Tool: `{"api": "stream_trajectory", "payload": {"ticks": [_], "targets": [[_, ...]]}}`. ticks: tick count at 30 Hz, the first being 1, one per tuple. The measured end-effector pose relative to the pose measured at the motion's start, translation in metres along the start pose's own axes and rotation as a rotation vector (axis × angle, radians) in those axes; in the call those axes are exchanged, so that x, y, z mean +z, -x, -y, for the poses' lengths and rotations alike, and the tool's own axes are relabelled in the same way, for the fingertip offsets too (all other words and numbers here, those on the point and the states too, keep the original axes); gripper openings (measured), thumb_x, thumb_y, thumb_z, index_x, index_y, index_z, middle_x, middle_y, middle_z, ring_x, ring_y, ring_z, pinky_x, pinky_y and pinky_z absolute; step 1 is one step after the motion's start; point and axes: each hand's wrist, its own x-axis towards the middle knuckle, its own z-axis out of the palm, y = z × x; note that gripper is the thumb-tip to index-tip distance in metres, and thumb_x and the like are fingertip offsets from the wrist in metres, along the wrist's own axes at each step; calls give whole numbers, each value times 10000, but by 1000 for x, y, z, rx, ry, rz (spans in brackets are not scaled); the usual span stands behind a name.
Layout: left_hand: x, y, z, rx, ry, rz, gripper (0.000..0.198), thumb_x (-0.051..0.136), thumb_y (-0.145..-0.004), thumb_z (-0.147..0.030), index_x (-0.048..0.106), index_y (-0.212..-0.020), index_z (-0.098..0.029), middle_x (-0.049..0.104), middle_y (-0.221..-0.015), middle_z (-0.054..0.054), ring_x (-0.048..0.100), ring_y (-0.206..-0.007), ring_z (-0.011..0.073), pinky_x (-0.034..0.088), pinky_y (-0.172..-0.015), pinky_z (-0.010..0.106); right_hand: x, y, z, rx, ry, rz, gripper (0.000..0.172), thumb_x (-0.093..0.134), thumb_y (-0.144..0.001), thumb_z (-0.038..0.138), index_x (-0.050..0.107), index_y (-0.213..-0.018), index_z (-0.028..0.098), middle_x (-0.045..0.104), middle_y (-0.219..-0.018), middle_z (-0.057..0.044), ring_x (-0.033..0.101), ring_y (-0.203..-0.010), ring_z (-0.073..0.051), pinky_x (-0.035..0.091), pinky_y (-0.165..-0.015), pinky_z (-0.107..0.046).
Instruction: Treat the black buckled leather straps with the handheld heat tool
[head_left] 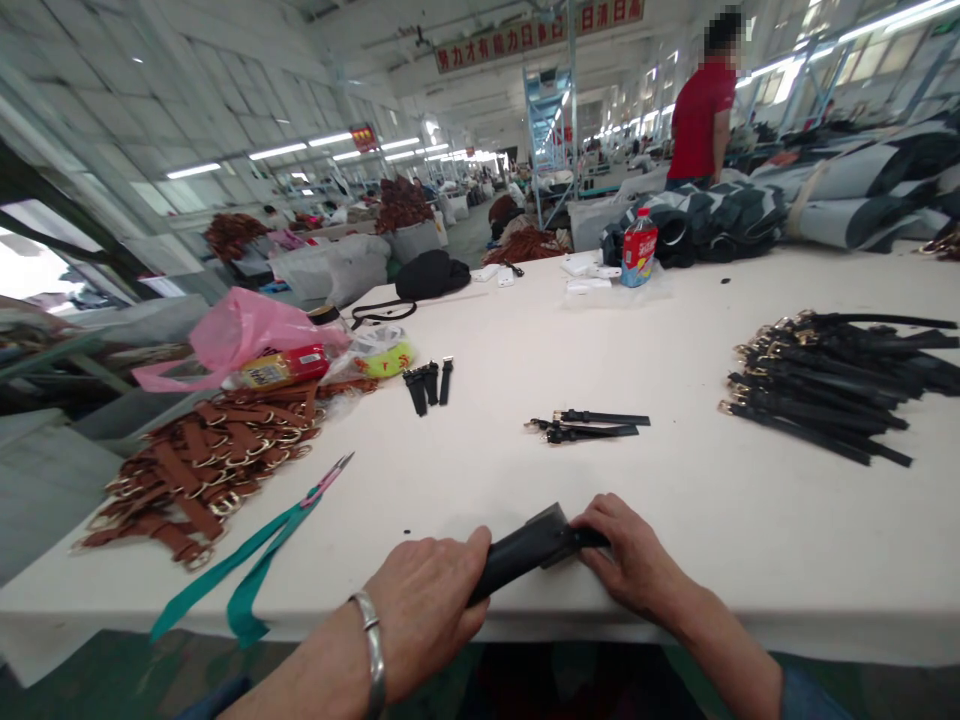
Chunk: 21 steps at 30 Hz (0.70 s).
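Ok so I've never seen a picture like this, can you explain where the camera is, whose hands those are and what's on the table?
There is no machine here. It is one picture from a camera worn on a person's head, looking forward and down, so the two hands at the bottom are the wearer's own. The left hand and the right hand both grip a black leather piece at the near edge of a long white table. On the table lie a pile of brown straps on the left, a pile of black straps on the right and a few loose black straps in the middle. A green ribbon hangs over the near edge. Farther back are a pink bag and a bottle. Beyond the table stands a person in a red shirt.
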Motion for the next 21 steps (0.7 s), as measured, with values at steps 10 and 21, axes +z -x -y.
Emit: {"api": "stream_trajectory", "payload": {"ticks": [10,21], "targets": [[-16,3,2,6,-61,41,299,416,-763,-273,484,-1042,-191,649,-884,97,616,-830,302,484,-740,471,0,-1,0,-7,-27,-29,213,525,-693,98,552,-874,207,527,-860,-39,457,-844,-189,400,-741,-357],[-14,1,6,-2,-54,61,319,432,-756,-277,483,-1061,-198,645,-912,106,607,-864,300,469,-769,459,-1,-1,0,16,-28,-24,207,520,-698,102,557,-869,213,527,-853,-37,459,-841,-189,399,-738,-358]]}}
